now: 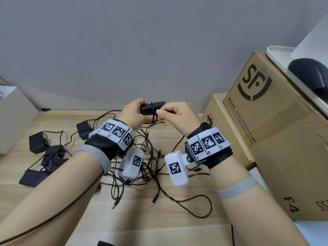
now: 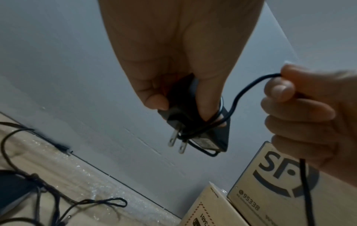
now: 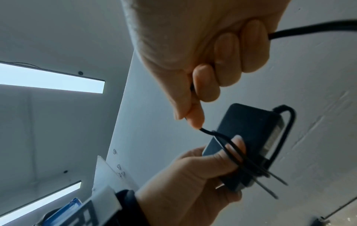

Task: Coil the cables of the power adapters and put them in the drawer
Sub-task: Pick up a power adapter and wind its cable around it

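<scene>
My left hand (image 1: 135,111) grips a black power adapter (image 1: 153,107) above the wooden table, thumb pressed on its side. The adapter (image 2: 195,125) shows two metal prongs, and its thin black cable (image 2: 239,94) is looped around the body a few turns. My right hand (image 1: 174,114) pinches that cable close to the adapter (image 3: 249,142) between thumb and forefinger, the rest of the cable (image 3: 309,30) trailing out past its curled fingers. The drawer is not in view.
Several more black adapters (image 1: 38,144) lie at the table's left with a tangle of loose cables (image 1: 150,167) across the middle. Cardboard boxes (image 1: 269,125) stand at the right, a white box (image 1: 12,118) at the left, a grey wall behind.
</scene>
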A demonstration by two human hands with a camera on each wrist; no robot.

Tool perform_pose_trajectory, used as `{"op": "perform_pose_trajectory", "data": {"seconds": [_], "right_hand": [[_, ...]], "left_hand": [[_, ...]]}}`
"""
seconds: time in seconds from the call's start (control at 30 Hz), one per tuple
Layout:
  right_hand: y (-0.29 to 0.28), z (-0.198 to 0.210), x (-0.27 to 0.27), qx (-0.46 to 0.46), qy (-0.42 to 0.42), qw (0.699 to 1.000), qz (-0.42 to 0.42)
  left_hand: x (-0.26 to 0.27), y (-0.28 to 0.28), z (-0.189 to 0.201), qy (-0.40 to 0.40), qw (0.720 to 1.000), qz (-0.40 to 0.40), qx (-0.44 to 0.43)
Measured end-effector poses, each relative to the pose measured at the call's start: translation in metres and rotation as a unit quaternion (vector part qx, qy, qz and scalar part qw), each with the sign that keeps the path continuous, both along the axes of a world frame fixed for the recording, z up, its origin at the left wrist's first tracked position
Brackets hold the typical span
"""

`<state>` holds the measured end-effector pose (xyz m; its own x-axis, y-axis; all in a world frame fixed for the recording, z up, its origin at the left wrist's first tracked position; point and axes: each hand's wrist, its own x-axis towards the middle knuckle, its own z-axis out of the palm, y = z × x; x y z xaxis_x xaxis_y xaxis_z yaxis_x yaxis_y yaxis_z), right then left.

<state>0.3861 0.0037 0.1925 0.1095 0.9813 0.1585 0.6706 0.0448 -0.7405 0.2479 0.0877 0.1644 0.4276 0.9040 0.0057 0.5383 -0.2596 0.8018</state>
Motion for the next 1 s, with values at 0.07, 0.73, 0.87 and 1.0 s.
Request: {"op": "perform_pose_trajectory", "data": {"seconds": [0.07,0.73,0.87,1.0], "right_hand": [[0.001,0.000,0.000,0.003,-0.008,1.000,0.008],[0.015,-0.009,0.002,0.017,-0.068,0.998,-0.005],[0.014,-0.016,0.010,-0.001,-0.009,0.999,-0.031],[0.013,-0.024,0.008,-0.010,0.090,0.995,-0.034]], "left_hand": [[-0.001,-0.001,-0.002,0.017,1.000,-0.012,-0.017],[-0.012,-0.003,-0.007,0.010,0.983,-0.140,-0.121],[-0.018,-0.004,0.004,-0.026,0.962,-0.218,-0.163],[-0.026,-0.009,0.002,-0.118,0.937,-0.240,-0.225]]}}
